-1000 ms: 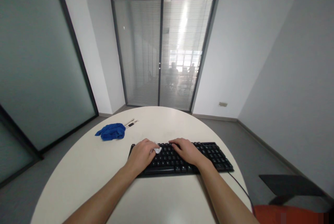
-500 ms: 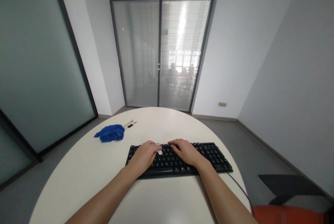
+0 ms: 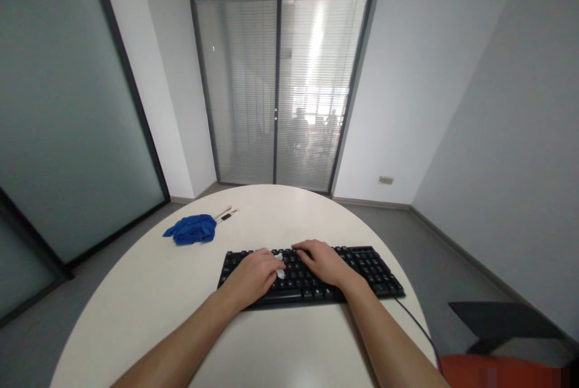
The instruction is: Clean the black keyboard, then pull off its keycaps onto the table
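1. Your left hand [image 3: 256, 273] has shifted slightly right and nearer you over the keyboard [image 3: 296, 282], pinching a white wad [image 3: 281, 274]; your right hand [image 3: 323, 262] has stayed put, thumb apart, fingers at the far edge.
2. The blue cloth [image 3: 192, 230] and thin sticks [image 3: 225, 215] lie beyond your left hand; the cable [image 3: 418, 321] trails right.
3. You have bare counter [image 3: 280, 213] left and beyond; the right rim is close.
4. The keyboard runs left-right before you, space bar nearest.

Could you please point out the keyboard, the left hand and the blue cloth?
Keyboard [image 3: 296, 280], head view: keys near its middle.
Left hand [image 3: 254, 273], head view: its back.
Blue cloth [image 3: 193, 230], head view: central folds.
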`<state>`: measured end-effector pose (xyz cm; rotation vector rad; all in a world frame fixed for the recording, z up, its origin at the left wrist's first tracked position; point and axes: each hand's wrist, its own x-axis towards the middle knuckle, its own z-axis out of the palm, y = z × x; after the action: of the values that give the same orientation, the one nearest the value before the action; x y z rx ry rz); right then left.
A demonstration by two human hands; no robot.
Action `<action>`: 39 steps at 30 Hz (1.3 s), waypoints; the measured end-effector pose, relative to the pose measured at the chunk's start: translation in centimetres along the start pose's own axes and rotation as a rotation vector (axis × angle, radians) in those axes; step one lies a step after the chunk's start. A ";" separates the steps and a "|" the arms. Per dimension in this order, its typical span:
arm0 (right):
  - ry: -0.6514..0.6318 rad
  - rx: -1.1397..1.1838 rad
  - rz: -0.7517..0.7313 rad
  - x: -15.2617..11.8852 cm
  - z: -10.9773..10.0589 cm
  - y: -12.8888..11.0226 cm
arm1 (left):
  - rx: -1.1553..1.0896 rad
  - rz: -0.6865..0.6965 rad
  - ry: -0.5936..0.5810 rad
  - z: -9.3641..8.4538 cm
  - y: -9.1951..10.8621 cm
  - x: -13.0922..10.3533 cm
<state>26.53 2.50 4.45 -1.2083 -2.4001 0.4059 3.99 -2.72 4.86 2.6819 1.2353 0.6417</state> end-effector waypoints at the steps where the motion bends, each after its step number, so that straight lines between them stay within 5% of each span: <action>1: -0.001 0.001 0.001 0.0 0.0 0.0 | -0.009 0.012 0.004 0.0 0.0 -0.1; 10: -0.004 -0.006 -0.005 0.0 0.1 0.0 | 0.009 -0.195 0.159 0.6 -0.5 -0.6; 21: -0.010 -0.019 0.000 0.0 0.0 0.0 | -0.028 -0.356 0.174 0.1 -0.6 -0.3; 39: 0.002 0.000 -0.001 0.0 0.1 0.1 | 0.069 0.062 -0.026 -0.4 0.7 -0.1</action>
<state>26.52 2.51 4.30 -1.2063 -2.3988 0.4035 4.27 -3.30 5.36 2.7850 1.1940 0.5810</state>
